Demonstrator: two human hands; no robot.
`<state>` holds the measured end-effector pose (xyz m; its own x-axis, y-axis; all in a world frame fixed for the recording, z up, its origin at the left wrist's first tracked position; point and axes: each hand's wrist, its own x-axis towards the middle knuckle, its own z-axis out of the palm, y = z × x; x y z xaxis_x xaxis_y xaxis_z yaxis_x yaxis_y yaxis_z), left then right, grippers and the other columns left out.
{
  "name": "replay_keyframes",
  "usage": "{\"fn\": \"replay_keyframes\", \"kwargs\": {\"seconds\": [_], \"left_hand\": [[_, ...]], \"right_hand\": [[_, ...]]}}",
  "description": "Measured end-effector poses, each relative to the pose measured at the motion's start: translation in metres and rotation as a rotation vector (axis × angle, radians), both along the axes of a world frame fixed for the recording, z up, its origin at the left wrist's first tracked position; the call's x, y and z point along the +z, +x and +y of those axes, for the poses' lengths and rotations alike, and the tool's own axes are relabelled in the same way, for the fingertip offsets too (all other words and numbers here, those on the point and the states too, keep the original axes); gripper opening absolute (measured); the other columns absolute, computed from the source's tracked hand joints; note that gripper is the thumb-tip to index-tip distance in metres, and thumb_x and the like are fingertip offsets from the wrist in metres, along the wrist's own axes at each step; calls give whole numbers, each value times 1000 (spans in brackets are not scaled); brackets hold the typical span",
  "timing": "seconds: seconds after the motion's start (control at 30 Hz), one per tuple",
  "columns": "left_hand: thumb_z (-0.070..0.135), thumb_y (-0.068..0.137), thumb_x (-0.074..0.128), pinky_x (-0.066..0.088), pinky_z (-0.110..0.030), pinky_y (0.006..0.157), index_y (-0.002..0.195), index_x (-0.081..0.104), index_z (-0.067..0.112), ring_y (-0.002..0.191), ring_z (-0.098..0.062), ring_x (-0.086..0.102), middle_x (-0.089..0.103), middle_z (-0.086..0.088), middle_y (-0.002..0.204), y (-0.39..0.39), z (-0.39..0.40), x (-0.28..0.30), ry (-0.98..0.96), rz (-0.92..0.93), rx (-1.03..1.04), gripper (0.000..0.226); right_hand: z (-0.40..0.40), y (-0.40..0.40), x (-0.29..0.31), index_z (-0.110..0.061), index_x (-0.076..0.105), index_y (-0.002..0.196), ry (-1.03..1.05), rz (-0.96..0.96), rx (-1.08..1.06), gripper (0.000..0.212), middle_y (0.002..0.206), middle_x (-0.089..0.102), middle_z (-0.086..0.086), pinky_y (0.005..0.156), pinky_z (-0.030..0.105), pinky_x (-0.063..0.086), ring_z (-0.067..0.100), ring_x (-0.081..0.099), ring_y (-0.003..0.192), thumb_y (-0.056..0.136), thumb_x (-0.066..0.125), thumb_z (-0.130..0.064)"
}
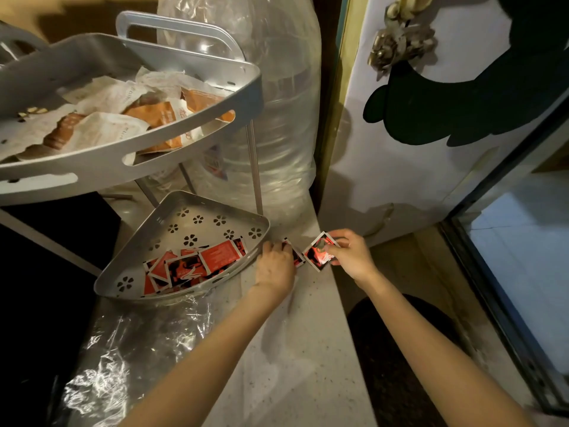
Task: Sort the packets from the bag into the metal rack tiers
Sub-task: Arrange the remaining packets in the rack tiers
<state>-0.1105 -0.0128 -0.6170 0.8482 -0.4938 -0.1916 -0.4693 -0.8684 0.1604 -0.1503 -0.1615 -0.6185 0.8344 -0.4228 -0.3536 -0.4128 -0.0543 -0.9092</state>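
A grey metal corner rack stands on the counter. Its upper tier point(197, 121) holds white and orange packets point(154, 114). Its lower tier point(215, 208) holds several red-and-black packets point(191, 265). Just right of the lower tier's rim, my left hand point(275, 265) grips a red-and-black packet point(296, 253) against the counter. My right hand point(351, 252) pinches another red-and-black packet point(317, 252) beside it, slightly above the counter. A crumpled clear plastic bag point(129, 349) lies on the counter in front of the rack.
A large clear plastic-wrapped bundle point(271, 118) stands behind the rack. A white door panel point(415, 180) with a black sticker rises at the right. The speckled counter point(308, 365) ends at a right edge with dark floor below.
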Motion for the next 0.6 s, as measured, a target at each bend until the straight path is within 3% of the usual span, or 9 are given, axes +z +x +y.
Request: {"fn": "replay_keyframes", "kwargs": {"seconds": [0.1, 0.2, 0.3, 0.4, 0.5, 0.6], "left_hand": [[24, 91, 48, 38, -36, 94, 126, 44, 5, 120, -30, 42, 52, -12, 127, -1, 5, 2, 42, -71, -64, 39], [5, 93, 38, 45, -39, 88, 130, 35, -4, 116, -34, 47, 50, -22, 126, -9, 9, 1, 109, -96, -176, 38], [-1, 91, 36, 47, -38, 83, 123, 41, -5, 107, -34, 55, 53, -23, 120, -14, 15, 2, 85, -118, -224, 32], [3, 93, 39, 46, -38, 79, 111, 52, 0, 98, -34, 61, 63, -18, 109, -18, 23, 12, -25, -70, -174, 23], [8, 90, 45, 45, -39, 68, 90, 58, 2, 84, -36, 62, 66, -20, 89, -20, 38, 26, -255, -22, -74, 15], [15, 90, 51, 29, -26, 55, 85, 63, 5, 63, -29, 57, 65, -18, 73, -17, 58, 48, -516, 24, 46, 16]], "right_hand": [[1, -6, 0, -8, 55, 108, -21, 3, 19, 25, 81, 60, -3, 60, 21, 48, 10, 58, 75, 84, 62, -3], [4, -12, 3, -11, 54, 102, -29, -8, 26, 23, 80, 60, -3, 50, 13, 48, 9, 59, 73, 83, 62, -2], [8, -16, 9, -11, 53, 99, -20, -30, 18, 23, 77, 60, -3, 45, 8, 46, 10, 59, 71, 82, 63, 1], [12, -16, 18, -10, 54, 100, -15, -50, 14, 24, 77, 59, -2, 45, 10, 47, 8, 58, 69, 81, 63, 2], [18, -10, 28, -8, 55, 102, -23, -58, 21, 24, 78, 60, 0, 54, 21, 51, 14, 60, 72, 81, 63, 2], [27, 1, 41, -9, 56, 97, -11, -85, 40, 19, 78, 60, 1, 55, 22, 52, 17, 61, 73, 82, 61, 3]]}}
